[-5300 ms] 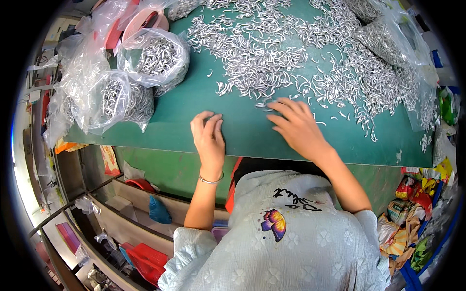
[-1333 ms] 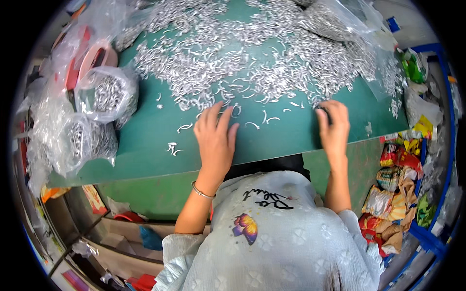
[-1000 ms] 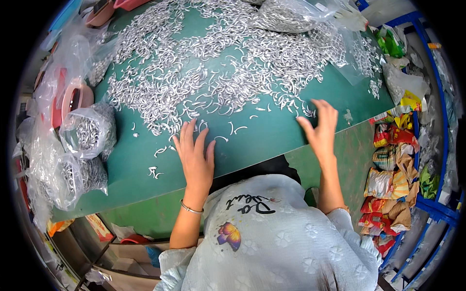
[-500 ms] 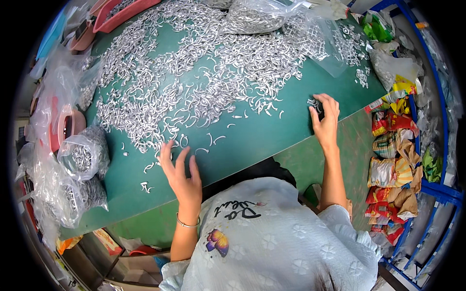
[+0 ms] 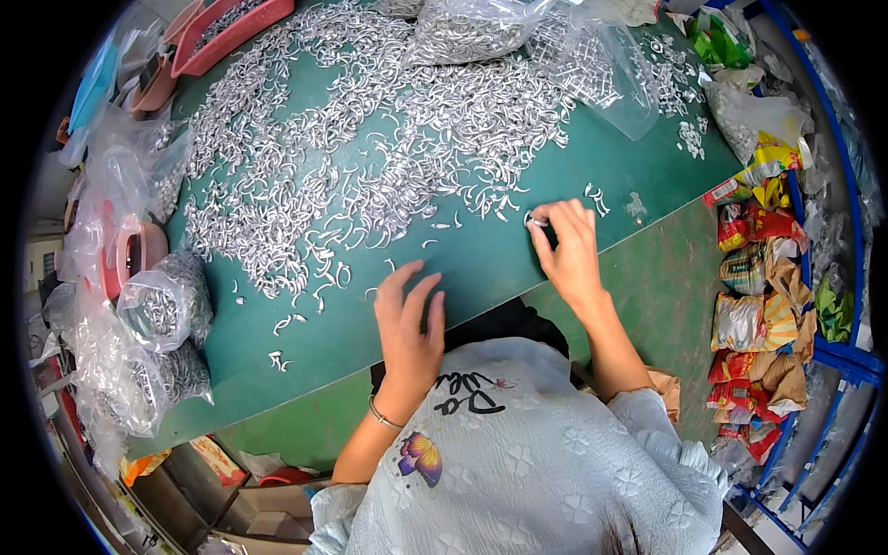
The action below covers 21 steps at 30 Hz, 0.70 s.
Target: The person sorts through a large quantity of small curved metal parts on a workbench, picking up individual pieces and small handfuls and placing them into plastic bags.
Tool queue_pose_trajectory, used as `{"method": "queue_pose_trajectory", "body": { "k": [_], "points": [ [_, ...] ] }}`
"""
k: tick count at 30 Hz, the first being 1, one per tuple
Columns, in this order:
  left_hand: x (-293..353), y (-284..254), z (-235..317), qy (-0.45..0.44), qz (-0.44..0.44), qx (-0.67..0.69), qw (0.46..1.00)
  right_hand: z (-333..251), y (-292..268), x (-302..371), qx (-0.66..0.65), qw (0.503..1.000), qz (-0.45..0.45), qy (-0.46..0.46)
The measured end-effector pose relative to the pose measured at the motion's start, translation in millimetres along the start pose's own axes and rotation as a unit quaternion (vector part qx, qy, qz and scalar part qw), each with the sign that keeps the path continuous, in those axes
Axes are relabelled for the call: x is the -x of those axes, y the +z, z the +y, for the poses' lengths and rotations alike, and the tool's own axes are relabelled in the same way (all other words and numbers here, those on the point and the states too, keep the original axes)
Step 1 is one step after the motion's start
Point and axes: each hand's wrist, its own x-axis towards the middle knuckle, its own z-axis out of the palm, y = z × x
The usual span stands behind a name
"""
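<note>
A wide spread of small curved silver metal pieces (image 5: 305, 213) covers much of the green table (image 5: 518, 268). My right hand (image 5: 569, 250) is at the right edge of the spread, thumb and forefinger pinched on one small silver metal piece (image 5: 536, 221). Just beyond that hand lie a few loose metal pieces (image 5: 597, 199). Low over the table's near side is my left hand (image 5: 410, 324), its fingers apart and nothing visible in them. A few stray pieces rest on the table to its left.
Clear plastic bags of metal pieces (image 5: 476, 35) sit at the back. More filled bags (image 5: 162, 310) stand along the left side, near pink trays (image 5: 227, 37). Blue shelving (image 5: 846, 361) with stacked colourful sacks (image 5: 740, 322) runs along the right, past the table's edge.
My right hand has moved left, leaving a few pieces on the table at right, and now pinches one piece. My left hand has shifted right, fingers still apart.
</note>
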Motion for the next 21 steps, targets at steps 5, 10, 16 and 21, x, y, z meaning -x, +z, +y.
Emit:
{"method": "queue_pose_trajectory", "body": {
  "k": [5, 10, 16, 21],
  "points": [
    [2.5, 9.2, -3.1, -0.003, -0.038, 0.045, 0.998, -8.6, 11.0, 7.9, -0.134, 0.986, 0.016, 0.094],
    [-6.0, 14.1, -2.1, 0.016, -0.007, 0.038, 0.999, -51.7, 46.5, 12.4, -0.155, 0.983, -0.064, -0.071],
    [-1.3, -0.2, -8.0, 0.003, -0.022, -0.026, 0.999, -28.7, 25.6, 11.8, -0.128, 0.989, 0.004, 0.073],
    [-0.3, 17.6, -4.1, 0.016, -0.096, -0.022, 0.995, -1.8, 16.2, 1.4, 0.086, 0.996, -0.013, 0.029]
  ]
}}
